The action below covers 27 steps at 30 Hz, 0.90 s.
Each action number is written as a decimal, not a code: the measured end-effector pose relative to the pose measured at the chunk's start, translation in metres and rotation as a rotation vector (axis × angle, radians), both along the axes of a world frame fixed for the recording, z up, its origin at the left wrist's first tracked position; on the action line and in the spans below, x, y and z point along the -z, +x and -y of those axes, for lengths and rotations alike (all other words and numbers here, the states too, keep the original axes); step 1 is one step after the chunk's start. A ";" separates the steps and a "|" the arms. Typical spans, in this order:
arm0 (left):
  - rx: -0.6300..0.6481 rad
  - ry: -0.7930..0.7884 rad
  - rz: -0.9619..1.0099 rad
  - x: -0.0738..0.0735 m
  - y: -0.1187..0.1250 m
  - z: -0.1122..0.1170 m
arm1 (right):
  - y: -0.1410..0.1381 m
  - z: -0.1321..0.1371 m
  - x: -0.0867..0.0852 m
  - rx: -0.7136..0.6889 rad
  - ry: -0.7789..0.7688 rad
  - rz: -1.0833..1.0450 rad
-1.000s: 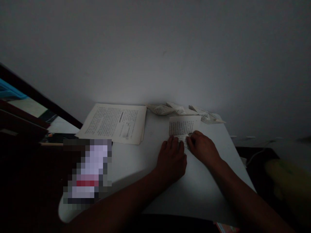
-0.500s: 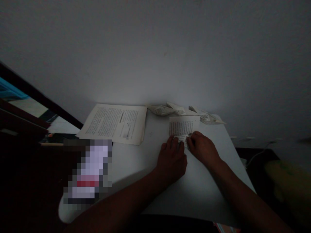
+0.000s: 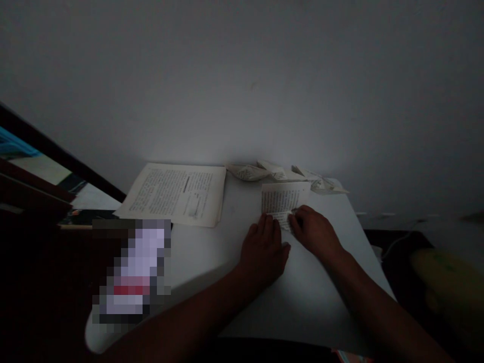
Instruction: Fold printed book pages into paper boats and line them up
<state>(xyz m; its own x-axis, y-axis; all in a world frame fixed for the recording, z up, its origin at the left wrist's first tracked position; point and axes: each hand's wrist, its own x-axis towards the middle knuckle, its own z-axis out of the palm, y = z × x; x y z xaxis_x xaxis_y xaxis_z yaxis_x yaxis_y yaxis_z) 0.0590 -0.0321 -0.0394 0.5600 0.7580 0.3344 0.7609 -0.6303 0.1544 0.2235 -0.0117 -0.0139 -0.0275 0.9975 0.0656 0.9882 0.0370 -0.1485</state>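
Against left hand (image 3: 262,249) and right hand (image 3: 315,229) lies folded paper (image 3: 284,199).

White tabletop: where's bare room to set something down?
Bare: tabletop between the stack of printed off-white pages and left hand; strip right of the right hand. Crowded: back edge, folded printed-paper shapes; folded printed sheet at both hands; left end, pixelated lilac rectangle.

On the table (image 3: 223,257), pages (image 3: 172,195) left of sheet (image 3: 284,198); folded papers (image 3: 280,174) behind sheet.

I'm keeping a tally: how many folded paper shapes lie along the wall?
3 by the wall: left shape, middle shape and right shape. They overlap in view, so another may be hidden.
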 end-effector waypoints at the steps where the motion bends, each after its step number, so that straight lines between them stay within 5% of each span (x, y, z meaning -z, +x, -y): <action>1: 0.003 -0.002 -0.003 0.000 0.000 0.000 | 0.000 0.000 0.000 0.001 0.001 -0.005; 27: 0.012 0.015 -0.027 -0.001 0.003 -0.001 | 0.001 -0.002 0.000 0.029 0.024 -0.055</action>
<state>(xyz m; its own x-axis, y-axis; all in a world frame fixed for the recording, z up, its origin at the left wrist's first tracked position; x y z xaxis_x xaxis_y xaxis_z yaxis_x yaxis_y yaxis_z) 0.0617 -0.0311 -0.0381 0.5780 0.7461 0.3305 0.7569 -0.6415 0.1246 0.2246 -0.0102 -0.0140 0.0052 0.9959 0.0901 0.9792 0.0132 -0.2023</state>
